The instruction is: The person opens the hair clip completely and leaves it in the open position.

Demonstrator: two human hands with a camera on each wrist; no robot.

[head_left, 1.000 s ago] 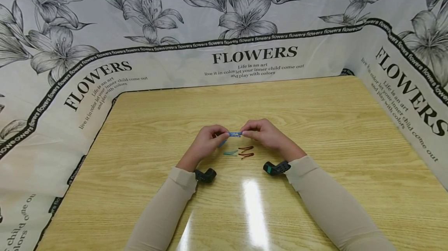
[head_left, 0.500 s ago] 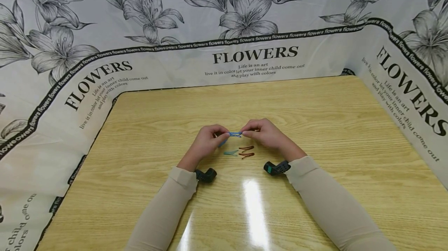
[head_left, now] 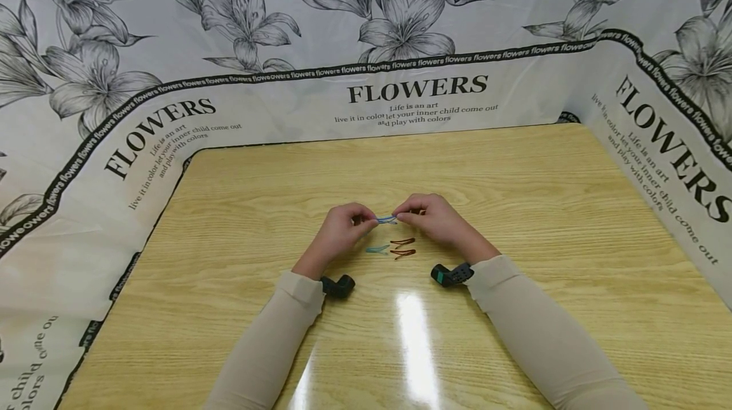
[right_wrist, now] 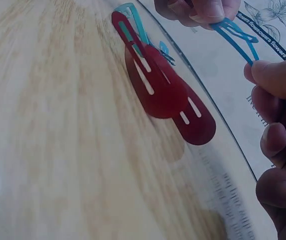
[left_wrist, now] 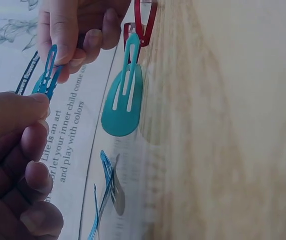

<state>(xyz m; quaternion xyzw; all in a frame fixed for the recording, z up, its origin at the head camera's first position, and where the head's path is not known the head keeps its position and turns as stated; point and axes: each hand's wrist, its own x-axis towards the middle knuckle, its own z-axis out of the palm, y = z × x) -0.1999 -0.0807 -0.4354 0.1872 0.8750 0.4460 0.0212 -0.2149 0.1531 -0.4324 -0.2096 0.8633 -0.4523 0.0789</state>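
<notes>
A blue snap hair clip (head_left: 387,220) is held in the air between the two hands. My left hand (head_left: 337,235) pinches its left end between thumb and fingers. My right hand (head_left: 431,218) pinches the other end. The right wrist view shows the clip's (right_wrist: 238,40) arms spread apart. Beneath the hands, a teal hair clip (left_wrist: 120,126) lies on the table, left of two dark red hair clips, one nearer (right_wrist: 168,102) and one farther (right_wrist: 203,132). Another blue hair clip (left_wrist: 108,177) rests on the table beside my left hand; the left hand mostly hides it in the head view.
The wood-grain table (head_left: 257,334) has a bright light reflection near its front. A white flower-printed cloth (head_left: 274,105) rises along its back and sides. Black wrist cameras sit on the left wrist (head_left: 338,287) and right wrist (head_left: 452,274).
My left hand has shifted slightly right, and the blue hair clip's arms look more spread than before. My right hand and the clips on the table have barely moved.
</notes>
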